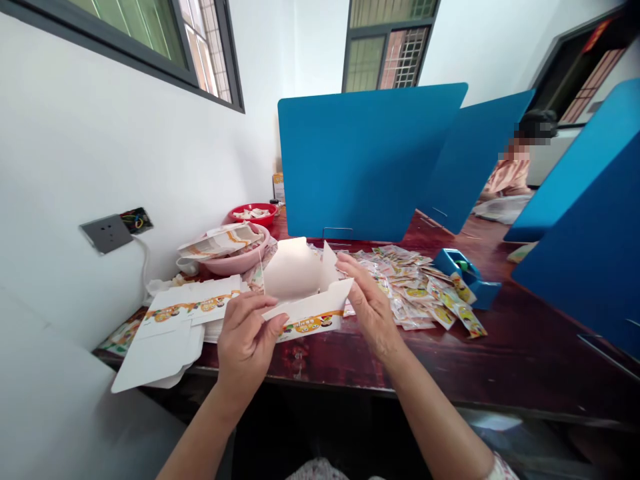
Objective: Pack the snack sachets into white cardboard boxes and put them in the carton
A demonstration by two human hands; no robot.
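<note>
Fingers of the left hand [249, 343] pinch the carton [307, 308] at eight o'clock, above the table [490, 370]; the right hand [371, 310] touches its three-o'clock end, pinching or not I can't tell. Uneven squeezing, I judge, could buckle the card.

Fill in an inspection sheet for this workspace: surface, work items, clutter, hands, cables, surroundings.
Surface: glossy dark red table.
Work items: open-topped printed carton, held up; flat cartons, stacked left; printed packets, loosely piled right.
Clutter: pink basin heaped with cardboard; red basin behind; blue tape dispenser beside packets.
Hands: left hand grips the carton's left end; right hand at its right end.
Cables: pale cable below wall socket; exposed wires beside it.
Surroundings: blue dividers, windows, another person.
</note>
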